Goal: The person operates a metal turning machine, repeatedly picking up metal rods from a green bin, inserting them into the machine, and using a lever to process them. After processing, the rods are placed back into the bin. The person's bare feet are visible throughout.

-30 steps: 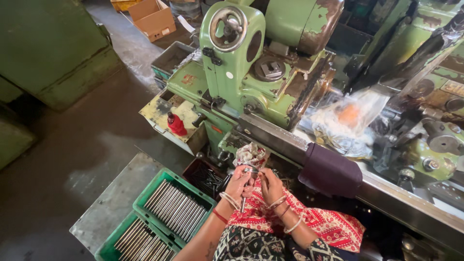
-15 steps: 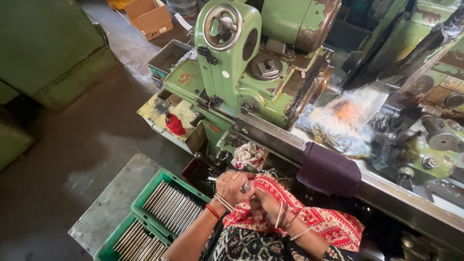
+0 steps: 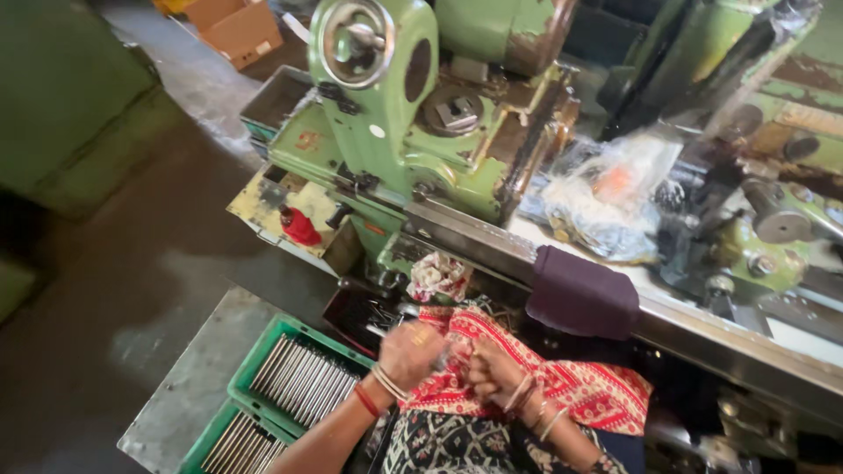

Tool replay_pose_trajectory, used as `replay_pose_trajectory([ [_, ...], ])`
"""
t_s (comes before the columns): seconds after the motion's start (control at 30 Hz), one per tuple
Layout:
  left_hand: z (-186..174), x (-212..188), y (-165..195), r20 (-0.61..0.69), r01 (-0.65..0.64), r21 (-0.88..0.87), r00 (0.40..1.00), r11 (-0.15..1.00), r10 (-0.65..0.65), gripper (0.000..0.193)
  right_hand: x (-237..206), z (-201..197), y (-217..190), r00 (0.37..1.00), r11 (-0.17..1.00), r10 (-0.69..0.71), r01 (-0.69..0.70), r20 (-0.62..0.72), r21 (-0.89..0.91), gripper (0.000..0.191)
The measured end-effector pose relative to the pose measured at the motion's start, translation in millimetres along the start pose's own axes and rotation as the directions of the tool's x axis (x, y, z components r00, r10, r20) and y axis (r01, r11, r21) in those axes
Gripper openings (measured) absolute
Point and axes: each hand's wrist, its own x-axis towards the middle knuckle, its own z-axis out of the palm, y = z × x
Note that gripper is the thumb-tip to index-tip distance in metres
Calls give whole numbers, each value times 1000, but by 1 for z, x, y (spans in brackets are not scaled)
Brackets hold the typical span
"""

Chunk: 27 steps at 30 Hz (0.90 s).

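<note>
Head cam: left hand (image 3: 411, 351) is fisted around a thin metal rod (image 3: 379, 331), just above the green crate (image 3: 299, 377) of rods. Right hand (image 3: 493, 373) is curled shut too, pressed into the red patterned cloth (image 3: 580, 391), below the green lathe (image 3: 413, 132).

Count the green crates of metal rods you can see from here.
2. One green crate of metal rods sits left of the left hand; a second crate lies below it at the frame's bottom edge, partly cut off. More may be out of view.
</note>
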Motion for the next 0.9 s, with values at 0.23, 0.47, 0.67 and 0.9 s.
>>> replay_pose_trajectory([
  [0.23,45,-37,-63,-276,503,53,837,862,-472,53,-103,-69,-71,897,912,-405,383,-180,-145,16],
  [0.47,89,-68,-74,-211,644,-119,727,756,-653,51,-197,-132,-88,676,741,-652,664,-344,-102,19],
  [0.67,86,-13,-54,-267,505,-311,767,806,-583,43,-227,-159,-96,536,622,-752,769,-384,-144,18],
  [0.9,82,49,-11,-218,437,-405,807,803,-549,39,-252,-189,-106,426,562,-773,804,-469,-196,18],
])
